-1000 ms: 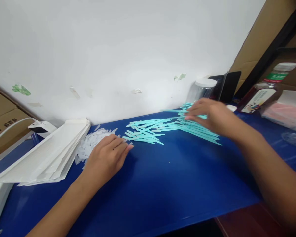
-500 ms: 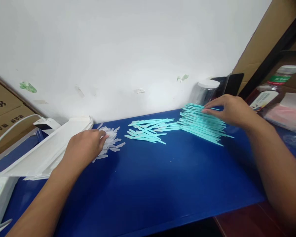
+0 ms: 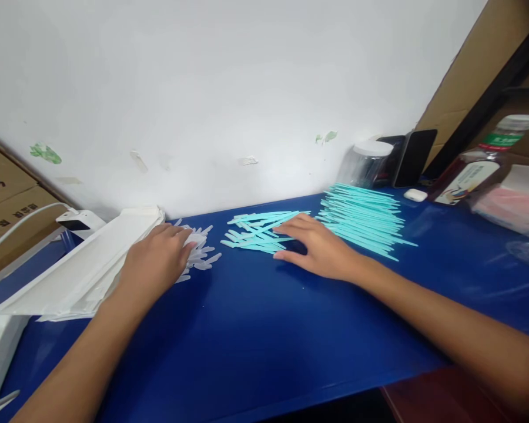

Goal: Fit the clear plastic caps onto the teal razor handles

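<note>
My left hand rests over the left part of a pile of small translucent plastic caps. Its thumb and forefinger are a little apart, and I make out nothing held between them. Over the right side of a loose heap of thin turquoise sticks with pale ends is my right hand, thumb and fingers spread, nothing in its grip. Farther right lies a thicker, neater stack of turquoise sticks, mostly pointing the same way.
White paper sleeves lie on the blue table at left, beside a white device with a cable. Along the back right stand a clear jar with a white lid, a phone and a bottle. A wall closes off the back.
My right hand has moved left from the large stack to the middle heap, and its fingers have spread. My left hand's thumb and forefinger have parted slightly over the caps.
</note>
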`<state>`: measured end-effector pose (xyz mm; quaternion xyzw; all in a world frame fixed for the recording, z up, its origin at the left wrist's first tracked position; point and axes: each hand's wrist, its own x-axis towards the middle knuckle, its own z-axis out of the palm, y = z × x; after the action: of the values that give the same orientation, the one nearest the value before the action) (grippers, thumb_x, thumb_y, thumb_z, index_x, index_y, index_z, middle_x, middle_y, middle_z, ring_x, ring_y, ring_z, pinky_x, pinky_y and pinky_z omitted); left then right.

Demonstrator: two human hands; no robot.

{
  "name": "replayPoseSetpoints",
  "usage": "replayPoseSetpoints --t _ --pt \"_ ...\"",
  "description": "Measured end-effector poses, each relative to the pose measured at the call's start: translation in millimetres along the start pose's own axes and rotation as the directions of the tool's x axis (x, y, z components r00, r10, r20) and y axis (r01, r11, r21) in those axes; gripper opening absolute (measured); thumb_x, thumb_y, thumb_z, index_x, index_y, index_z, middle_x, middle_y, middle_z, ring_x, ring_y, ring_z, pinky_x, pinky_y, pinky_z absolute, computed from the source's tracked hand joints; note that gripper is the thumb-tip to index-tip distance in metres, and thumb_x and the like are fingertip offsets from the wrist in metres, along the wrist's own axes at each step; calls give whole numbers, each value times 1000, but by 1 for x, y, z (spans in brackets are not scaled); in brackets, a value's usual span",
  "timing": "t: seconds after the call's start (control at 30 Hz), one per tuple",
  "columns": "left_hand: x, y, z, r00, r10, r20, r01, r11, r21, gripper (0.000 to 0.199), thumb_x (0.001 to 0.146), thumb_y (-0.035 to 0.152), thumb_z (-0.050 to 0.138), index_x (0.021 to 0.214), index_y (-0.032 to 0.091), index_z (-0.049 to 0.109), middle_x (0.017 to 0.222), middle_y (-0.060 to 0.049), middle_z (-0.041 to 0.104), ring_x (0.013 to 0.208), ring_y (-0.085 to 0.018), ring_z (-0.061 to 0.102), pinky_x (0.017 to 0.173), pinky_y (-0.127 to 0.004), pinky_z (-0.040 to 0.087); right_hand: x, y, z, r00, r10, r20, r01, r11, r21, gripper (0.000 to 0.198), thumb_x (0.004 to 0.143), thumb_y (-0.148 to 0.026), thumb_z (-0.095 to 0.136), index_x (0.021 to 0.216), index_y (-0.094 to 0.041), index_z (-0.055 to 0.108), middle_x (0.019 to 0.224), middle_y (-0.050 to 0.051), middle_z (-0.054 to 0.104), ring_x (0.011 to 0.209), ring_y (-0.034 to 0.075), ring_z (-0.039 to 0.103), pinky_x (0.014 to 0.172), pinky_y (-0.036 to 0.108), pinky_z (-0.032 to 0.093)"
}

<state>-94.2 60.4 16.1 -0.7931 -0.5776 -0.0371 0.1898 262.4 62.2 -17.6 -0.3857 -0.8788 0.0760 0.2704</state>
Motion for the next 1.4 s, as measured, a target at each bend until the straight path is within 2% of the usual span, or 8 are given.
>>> replayPoseSetpoints --t 0.07,0.13,0.23,0.43,0.6,0.83,1.07,1.4 --pt "1 11 9 977 152 -148 -167 981 -96 42 109 37 49 133 12 72 132 -16 75 127 -37 66 105 -52 57 6 -5 14 999 -29 23 30 998 -52 53 102 -47 68 143 -15 67 132 17 72 126 35 60 105 51 50" --pt "3 24 20 932 254 -257 -306 934 -185 41 109 37 52 135 10 70 135 -17 74 130 -35 65 113 -52 53 10 -5 22 998 -41 39 44 996 -82 40 104 -40 66 133 -14 73 121 17 73 118 34 62 101 50 51" --pt "4 40 34 905 319 -281 -398 867 -300 34 109 31 53 132 13 71 131 -15 75 128 -35 66 112 -55 53 11 -1 25 999 -16 52 20 997 -75 25 106 -33 63 115 -15 77 107 13 73 105 30 65 93 45 52" --pt "5 45 39 914 304 -269 -396 815 -423 25 109 25 54 120 18 75 111 -11 77 102 -26 71 92 -42 60 6 7 14 996 6 89 -1 999 -48 16 107 -24 60 106 -17 74 105 11 70 95 25 66 82 36 50" --pt "2 48 37 924 286 -255 -380 769 -514 25 109 29 55 124 19 73 113 -10 74 103 -24 69 92 -41 59 3 12 4 989 1 148 4 999 -34 14 106 -21 57 104 -18 70 105 11 68 94 24 64 81 35 49" --pt "0 56 28 916 331 -226 -401 738 -543 20 109 30 57 113 19 74 108 -9 73 102 -24 66 90 -40 57 -2 10 -4 985 24 171 -22 1000 -14 12 106 -22 55 103 -19 67 106 11 67 97 25 62 82 36 47" --pt "-2 62 24 895 371 -247 -446 723 -528 25 112 27 49 122 17 69 107 -10 72 98 -23 64 86 -38 56 -3 6 -7 984 14 179 -25 998 56 13 105 -29 63 110 -19 71 109 10 69 99 25 64 84 37 50" --pt "-5 66 25 930 315 -190 -364 706 -607 19 108 34 61 111 19 72 100 -7 71 95 -22 65 82 -37 55 -2 5 -6 979 50 197 -66 995 78 13 104 -31 65 99 -19 69 103 9 70 91 23 63 77 33 47"
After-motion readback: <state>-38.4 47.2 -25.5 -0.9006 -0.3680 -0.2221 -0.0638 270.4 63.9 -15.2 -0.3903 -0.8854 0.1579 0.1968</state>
